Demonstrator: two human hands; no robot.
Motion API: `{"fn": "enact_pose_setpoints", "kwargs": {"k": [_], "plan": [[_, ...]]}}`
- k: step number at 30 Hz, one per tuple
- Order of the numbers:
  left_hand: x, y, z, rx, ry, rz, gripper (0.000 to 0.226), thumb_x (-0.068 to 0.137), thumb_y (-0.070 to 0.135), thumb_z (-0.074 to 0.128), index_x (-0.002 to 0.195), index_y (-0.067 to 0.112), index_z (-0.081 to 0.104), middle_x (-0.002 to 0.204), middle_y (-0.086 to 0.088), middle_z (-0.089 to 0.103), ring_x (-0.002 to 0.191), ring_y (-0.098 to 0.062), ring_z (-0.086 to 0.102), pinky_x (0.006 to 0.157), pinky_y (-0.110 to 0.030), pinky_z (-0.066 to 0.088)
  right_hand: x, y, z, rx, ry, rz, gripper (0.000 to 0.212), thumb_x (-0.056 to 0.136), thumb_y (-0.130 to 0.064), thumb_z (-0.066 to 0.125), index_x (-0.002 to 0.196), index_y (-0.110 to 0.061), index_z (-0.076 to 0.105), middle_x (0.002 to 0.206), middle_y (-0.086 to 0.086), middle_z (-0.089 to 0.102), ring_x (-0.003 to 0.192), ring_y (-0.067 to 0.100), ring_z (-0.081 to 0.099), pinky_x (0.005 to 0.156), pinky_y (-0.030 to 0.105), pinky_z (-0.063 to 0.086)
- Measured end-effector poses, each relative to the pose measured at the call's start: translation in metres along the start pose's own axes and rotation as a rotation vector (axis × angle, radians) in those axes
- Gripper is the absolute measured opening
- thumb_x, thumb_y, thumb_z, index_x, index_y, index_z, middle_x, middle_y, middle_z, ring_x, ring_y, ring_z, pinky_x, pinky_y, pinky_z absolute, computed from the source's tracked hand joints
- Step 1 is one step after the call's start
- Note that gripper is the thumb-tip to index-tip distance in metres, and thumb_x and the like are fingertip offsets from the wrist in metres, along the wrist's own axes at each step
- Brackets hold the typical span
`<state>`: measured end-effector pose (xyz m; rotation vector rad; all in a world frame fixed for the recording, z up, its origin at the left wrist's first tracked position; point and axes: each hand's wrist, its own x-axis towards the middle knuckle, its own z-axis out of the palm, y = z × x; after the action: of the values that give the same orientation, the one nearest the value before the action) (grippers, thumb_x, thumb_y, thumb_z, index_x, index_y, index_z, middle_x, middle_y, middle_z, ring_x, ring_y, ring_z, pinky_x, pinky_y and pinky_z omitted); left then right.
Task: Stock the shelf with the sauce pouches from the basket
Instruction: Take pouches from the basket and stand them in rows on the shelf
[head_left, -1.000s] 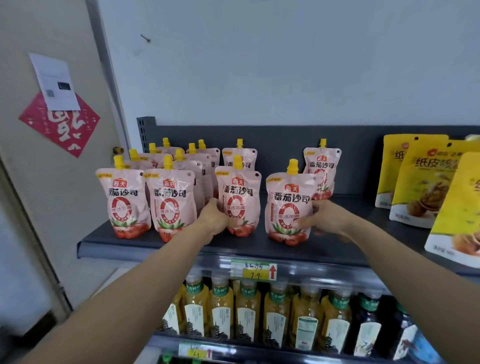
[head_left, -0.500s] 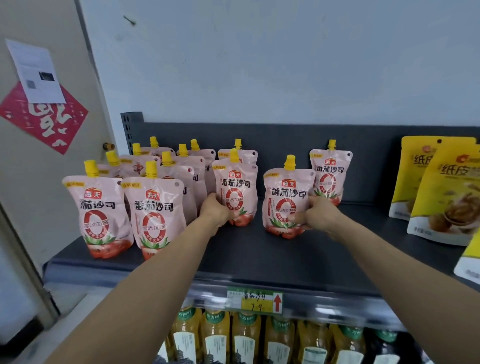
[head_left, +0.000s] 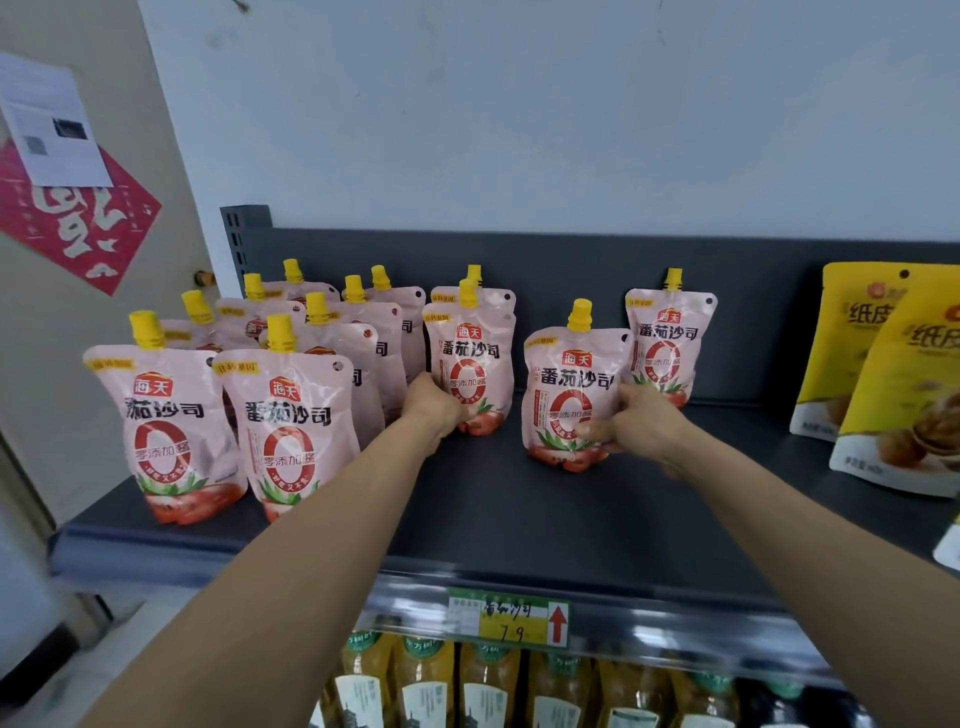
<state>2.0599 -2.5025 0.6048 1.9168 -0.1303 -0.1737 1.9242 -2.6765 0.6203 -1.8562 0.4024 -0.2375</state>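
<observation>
Several pink sauce pouches with yellow caps stand upright on the dark grey shelf (head_left: 519, 519). My left hand (head_left: 434, 405) grips the lower left side of one pouch (head_left: 475, 353) in the middle, just in front of another pouch. My right hand (head_left: 641, 428) holds the lower right side of a second pouch (head_left: 569, 384) that stands a little nearer to me. One more pouch (head_left: 670, 338) stands behind it at the back panel. Two front pouches (head_left: 166, 431) (head_left: 291, 441) stand at the left edge. The basket is out of sight.
Yellow snack bags (head_left: 904, 395) lean on the right part of the shelf. A price tag (head_left: 509, 618) hangs on the shelf's front rail. Bottles of yellow liquid (head_left: 426, 686) fill the shelf below. A wall with a red paper (head_left: 78, 228) is at the left.
Both hands have pushed their pouches farther back on the shelf, away from the front edge. The camera has come closer and tilted down.
</observation>
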Motion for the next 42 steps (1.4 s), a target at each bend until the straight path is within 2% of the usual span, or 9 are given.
{"fn": "enact_pose_setpoints", "kwargs": {"k": [4, 8, 15, 20, 23, 31, 37, 40, 42], "plan": [[0.001, -0.001, -0.001, 0.027, 0.002, -0.011, 0.060, 0.074, 0.003, 0.073, 0.126, 0.004, 0.044, 0.133, -0.013, 0.053, 0.125, -0.031, 0.048, 0.099, -0.040, 0.043, -0.002, -0.001, 0.001, -0.001, -0.005, 0.004, 0.027, 0.074, 0.003, 0.071, 0.081, -0.019, 0.058, 0.085, -0.008, 0.065, 0.078, 0.009, 0.062, 0.060, 0.022, 0.053], [0.000, -0.002, -0.001, 0.042, 0.002, -0.022, 0.056, 0.076, 0.005, 0.072, 0.126, 0.004, 0.046, 0.133, -0.014, 0.053, 0.125, -0.031, 0.048, 0.100, -0.041, 0.043, -0.006, -0.003, 0.002, 0.008, 0.001, -0.003, 0.028, 0.074, 0.004, 0.071, 0.079, -0.020, 0.057, 0.083, -0.012, 0.062, 0.075, 0.006, 0.060, 0.057, 0.020, 0.052], [-0.004, -0.002, -0.005, 0.086, -0.005, -0.003, 0.050, 0.079, 0.001, 0.067, 0.124, 0.003, 0.048, 0.132, -0.015, 0.054, 0.124, -0.031, 0.050, 0.098, -0.039, 0.044, -0.009, -0.002, 0.004, -0.020, 0.017, 0.001, 0.028, 0.074, 0.002, 0.072, 0.079, -0.020, 0.056, 0.083, -0.016, 0.056, 0.080, 0.010, 0.059, 0.081, 0.036, 0.055], [-0.010, -0.003, -0.011, 0.120, -0.035, 0.005, 0.050, 0.078, -0.001, 0.066, 0.125, 0.004, 0.048, 0.130, -0.014, 0.056, 0.122, -0.030, 0.052, 0.096, -0.038, 0.046, -0.013, -0.005, 0.008, -0.013, 0.006, -0.003, 0.028, 0.073, 0.002, 0.072, 0.076, -0.020, 0.056, 0.076, -0.015, 0.054, 0.074, 0.008, 0.060, 0.065, 0.026, 0.054], [-0.012, -0.004, -0.014, 0.135, -0.038, 0.004, 0.050, 0.079, -0.003, 0.064, 0.126, 0.003, 0.048, 0.130, -0.014, 0.056, 0.122, -0.031, 0.052, 0.096, -0.038, 0.045, -0.015, -0.006, 0.009, -0.025, -0.008, 0.014, 0.027, 0.074, 0.001, 0.072, 0.076, -0.022, 0.056, 0.078, -0.013, 0.061, 0.073, 0.006, 0.060, 0.056, 0.021, 0.052], [-0.022, -0.003, -0.014, 0.188, 0.055, 0.036, 0.038, 0.090, 0.001, 0.049, 0.127, 0.003, 0.045, 0.131, -0.016, 0.053, 0.120, -0.032, 0.051, 0.091, -0.035, 0.046, -0.019, -0.009, 0.013, -0.065, -0.022, 0.037, 0.025, 0.075, 0.000, 0.071, 0.081, -0.020, 0.057, 0.083, -0.009, 0.063, 0.077, 0.009, 0.059, 0.061, 0.023, 0.052], [-0.046, -0.004, -0.025, 0.199, 0.060, 0.108, 0.039, 0.089, 0.007, 0.055, 0.127, 0.004, 0.046, 0.129, -0.014, 0.055, 0.117, -0.029, 0.053, 0.086, -0.031, 0.045, -0.024, -0.012, 0.024, -0.080, -0.032, 0.012, 0.024, 0.076, 0.002, 0.070, 0.081, -0.018, 0.059, 0.081, -0.007, 0.065, 0.077, 0.010, 0.061, 0.054, 0.019, 0.050], [-0.069, 0.000, -0.039, 0.194, 0.025, 0.221, 0.035, 0.086, 0.003, 0.057, 0.121, 0.005, 0.052, 0.123, -0.012, 0.058, 0.113, -0.026, 0.054, 0.084, -0.028, 0.042, -0.024, -0.015, 0.034, -0.083, -0.022, 0.004, 0.022, 0.076, 0.007, 0.068, 0.088, -0.011, 0.060, 0.088, -0.001, 0.066, 0.085, 0.019, 0.063, 0.061, 0.024, 0.052], [-0.085, 0.001, -0.052, 0.189, -0.034, 0.280, 0.036, 0.083, 0.000, 0.061, 0.118, 0.006, 0.055, 0.119, -0.009, 0.060, 0.108, -0.022, 0.055, 0.084, -0.023, 0.042, -0.024, -0.019, 0.043, -0.104, -0.029, -0.004, 0.020, 0.076, 0.008, 0.067, 0.085, -0.008, 0.060, 0.087, 0.003, 0.066, 0.082, 0.019, 0.063, 0.059, 0.024, 0.053]]}}
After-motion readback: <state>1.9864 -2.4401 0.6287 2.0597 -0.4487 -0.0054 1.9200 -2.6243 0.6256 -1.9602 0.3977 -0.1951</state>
